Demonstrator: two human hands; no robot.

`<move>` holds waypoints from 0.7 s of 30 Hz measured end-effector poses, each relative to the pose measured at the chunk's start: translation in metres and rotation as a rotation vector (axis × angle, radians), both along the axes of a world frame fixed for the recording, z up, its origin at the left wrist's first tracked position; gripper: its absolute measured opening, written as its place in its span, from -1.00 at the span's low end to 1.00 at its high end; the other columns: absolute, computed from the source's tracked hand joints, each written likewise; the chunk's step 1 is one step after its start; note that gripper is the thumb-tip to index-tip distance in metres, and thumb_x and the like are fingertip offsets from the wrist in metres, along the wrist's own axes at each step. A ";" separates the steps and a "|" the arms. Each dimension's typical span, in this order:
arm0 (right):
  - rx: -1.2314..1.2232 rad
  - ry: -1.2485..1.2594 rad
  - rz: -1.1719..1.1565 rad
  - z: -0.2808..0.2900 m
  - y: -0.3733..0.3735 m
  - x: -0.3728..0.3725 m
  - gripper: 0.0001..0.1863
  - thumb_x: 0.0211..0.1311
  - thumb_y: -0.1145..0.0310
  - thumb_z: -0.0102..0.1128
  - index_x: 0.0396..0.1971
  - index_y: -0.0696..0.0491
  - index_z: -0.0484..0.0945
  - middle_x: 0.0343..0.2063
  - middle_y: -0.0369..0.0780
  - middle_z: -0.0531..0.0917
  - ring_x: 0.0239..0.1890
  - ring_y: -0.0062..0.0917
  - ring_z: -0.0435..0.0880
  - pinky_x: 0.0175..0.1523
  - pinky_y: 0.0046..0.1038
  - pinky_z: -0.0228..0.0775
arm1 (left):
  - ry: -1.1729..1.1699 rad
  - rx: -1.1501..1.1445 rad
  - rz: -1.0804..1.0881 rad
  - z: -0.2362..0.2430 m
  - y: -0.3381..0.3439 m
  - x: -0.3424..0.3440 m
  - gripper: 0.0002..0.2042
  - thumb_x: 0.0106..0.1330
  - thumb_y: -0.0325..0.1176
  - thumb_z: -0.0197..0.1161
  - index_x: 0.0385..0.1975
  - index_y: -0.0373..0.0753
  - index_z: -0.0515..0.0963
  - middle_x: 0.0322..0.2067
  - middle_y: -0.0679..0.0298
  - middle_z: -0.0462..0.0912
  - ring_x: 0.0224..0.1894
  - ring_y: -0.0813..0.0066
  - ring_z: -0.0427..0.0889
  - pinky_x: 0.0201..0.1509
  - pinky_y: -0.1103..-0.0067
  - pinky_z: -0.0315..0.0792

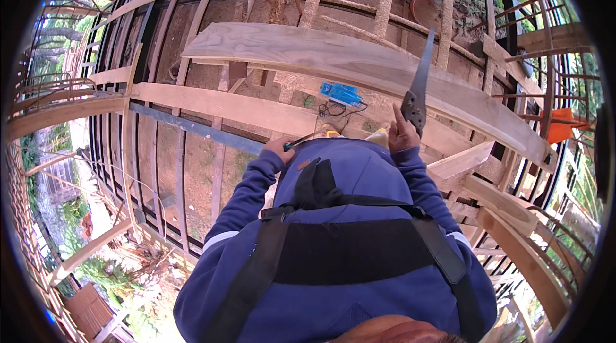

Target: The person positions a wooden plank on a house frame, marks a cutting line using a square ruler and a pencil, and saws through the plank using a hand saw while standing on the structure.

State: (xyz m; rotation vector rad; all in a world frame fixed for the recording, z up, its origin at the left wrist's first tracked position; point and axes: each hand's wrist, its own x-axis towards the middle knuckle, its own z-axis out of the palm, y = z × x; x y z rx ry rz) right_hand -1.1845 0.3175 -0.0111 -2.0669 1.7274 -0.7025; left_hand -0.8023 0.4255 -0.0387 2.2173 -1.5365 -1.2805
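Observation:
My right hand (403,134) is closed around the dark handle of a handsaw (421,77). The saw's blade points away from me and crosses above a long, wide plank (308,50). At my waist, on the left, my left hand (278,148) is closed on a thin dark-handled tool (298,141); its exact kind is too small to tell. Beyond my hands, a blue power tool (341,94) with a coiled black cord lies on a board, apart from both hands.
Open timber joists (183,170) with gaps between them show the ground below. A pale board (224,107) and a blue-grey beam (192,128) cross on the left. Cut boards (504,205) lie at my right, near an orange piece (561,126). Thin bars stand along the right rim.

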 end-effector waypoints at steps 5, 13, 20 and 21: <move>-0.053 -0.069 -0.231 0.036 0.027 -0.038 -0.80 0.16 0.31 0.31 -0.20 -0.07 0.66 -0.57 -0.12 0.53 -0.54 -0.20 0.56 -0.43 -0.25 0.41 | 0.314 -0.043 -0.359 0.078 -0.086 -0.057 -0.67 0.25 -0.34 0.18 0.01 -0.24 0.55 -0.34 0.11 0.69 -0.29 0.30 0.68 -0.15 0.48 0.52; -0.038 -0.275 -0.199 0.107 0.051 -0.029 -0.33 -0.05 0.03 0.53 0.00 0.13 0.54 -0.31 -0.11 0.68 -0.50 -0.49 0.58 -0.36 -0.50 0.45 | 0.776 -0.216 -0.722 0.172 -0.157 -0.232 -0.34 0.40 -0.02 0.06 0.33 -0.40 0.18 -0.05 -0.14 0.56 0.04 0.03 0.53 0.16 0.36 0.36; 0.097 -1.032 -0.524 0.103 0.083 -0.103 -0.48 0.19 0.16 0.35 0.01 0.21 0.47 -0.16 -0.17 0.64 -0.28 -0.49 0.63 -0.19 -0.52 0.45 | 0.698 -0.276 -1.232 0.196 -0.161 -0.344 -0.28 0.45 0.15 -0.14 0.28 -0.46 0.27 0.15 -0.19 0.44 0.22 -0.10 0.40 0.32 0.29 0.25; 0.105 -1.039 -0.502 0.102 0.086 -0.105 -0.48 0.19 0.16 0.35 0.01 0.21 0.47 -0.16 -0.17 0.64 -0.28 -0.49 0.63 -0.19 -0.52 0.45 | 0.597 -0.343 -1.285 0.198 -0.156 -0.352 -0.28 0.44 0.16 -0.15 0.30 -0.41 0.26 0.16 -0.18 0.44 0.20 -0.09 0.42 0.30 0.29 0.27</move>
